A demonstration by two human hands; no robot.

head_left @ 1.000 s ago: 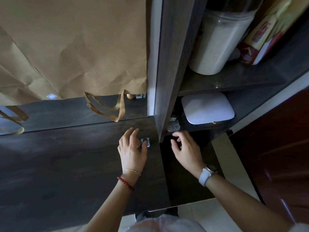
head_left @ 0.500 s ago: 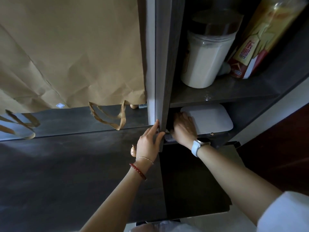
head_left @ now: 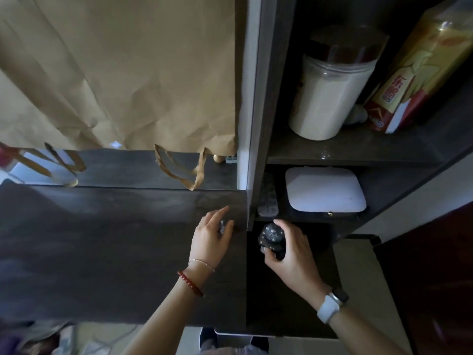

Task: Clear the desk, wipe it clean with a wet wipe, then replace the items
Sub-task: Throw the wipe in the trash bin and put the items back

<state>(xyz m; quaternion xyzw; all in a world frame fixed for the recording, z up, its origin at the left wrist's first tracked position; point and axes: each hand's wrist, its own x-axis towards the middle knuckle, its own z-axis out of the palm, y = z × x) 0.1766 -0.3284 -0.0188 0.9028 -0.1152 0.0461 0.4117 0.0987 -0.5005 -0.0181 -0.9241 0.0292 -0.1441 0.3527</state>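
desk (head_left: 102, 252): open left | back: paper bag (head_left: 128, 73) | right: upright panel (head_left: 266, 98) (white box (head_left: 325, 193) fills cubby)

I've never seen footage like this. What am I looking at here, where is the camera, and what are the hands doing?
There is no machine here: a person wears one wide-angle camera on the head, looking down at their own two bare hands. That is why the edges look bent.

The left hand, with a red bracelet, rests on the dark desk, fingers over a small shiny thing I cannot identify. The right hand, with a white watch on its wrist, grips a dark round object, too dim to name, just below the shelf unit.

On the shelves sit a white box, a jar of pale powder and a yellow packet. A brown paper bag stands behind the desk.
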